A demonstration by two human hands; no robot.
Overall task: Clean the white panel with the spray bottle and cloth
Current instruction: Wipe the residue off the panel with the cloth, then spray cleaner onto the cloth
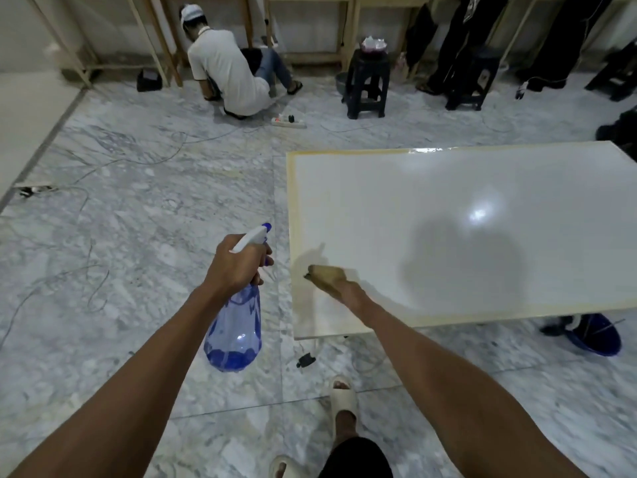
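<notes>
- The left hand (pixel 238 267) is wrapped around the neck of the spray bottle (pixel 238 326), fingers curled at the trigger; the white-and-blue nozzle points toward 1 o'clock, off past the panel's left edge.
- The bottle is clear blue plastic and hangs below the hand over the marble floor (pixel 120 236), tilted a little, just to the 9 o'clock side of the panel's near left corner and apart from it.
- The right hand (pixel 348 291) grips the cloth (pixel 327 274), a tan folded wad, and presses it on the white panel (pixel 465 208) near the panel's lower left corner; the fingers are mostly hidden under the cloth and wrist.
- The panel lies flat and glossy, with a yellowish border along its edges, filling the picture from centre toward 3 o'clock. A bright light reflection sits on it toward 2 o'clock from the cloth, and a dark shadow falls on it to the right of the cloth.
- Whether the panel rests on a desk or on other supports cannot be told; a blue basin (pixel 596 336) shows under its near right edge, at 4 o'clock.
- At 6 o'clock the wearer's foot in a pale sandal (pixel 343 398) stands on the floor.
- At 12 o'clock a person in a white shirt (pixel 227 67) sits on the floor facing away, with a power strip (pixel 289 121) just beside them.
- A black stool (pixel 367 84) stands at 1 o'clock with a bundle on top.
- Thin cables trail over the floor at 9 o'clock.
</notes>
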